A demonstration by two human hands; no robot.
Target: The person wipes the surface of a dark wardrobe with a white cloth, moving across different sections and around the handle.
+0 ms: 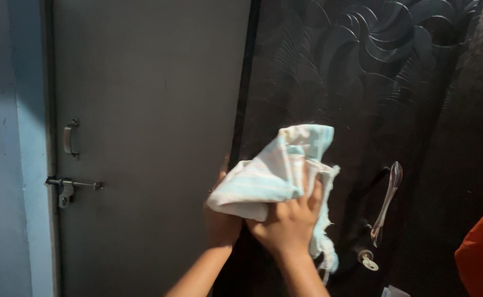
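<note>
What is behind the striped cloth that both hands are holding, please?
Behind the cloth is the dark patterned door. The patch beneath it is covered, as are parts of the right hand and left hand.

Left of the dark patterned door (362,82), the grey door (153,110) lay bare and open to reach. A lever handle (387,201) and key (368,261) jutted out at right; a pull handle (70,138) and bolt (73,184) at far left.

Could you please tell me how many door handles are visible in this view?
2: a small grey handle on the plain grey door, and a long shiny lever handle on the dark patterned door. Others may lie outside the frame.
</note>
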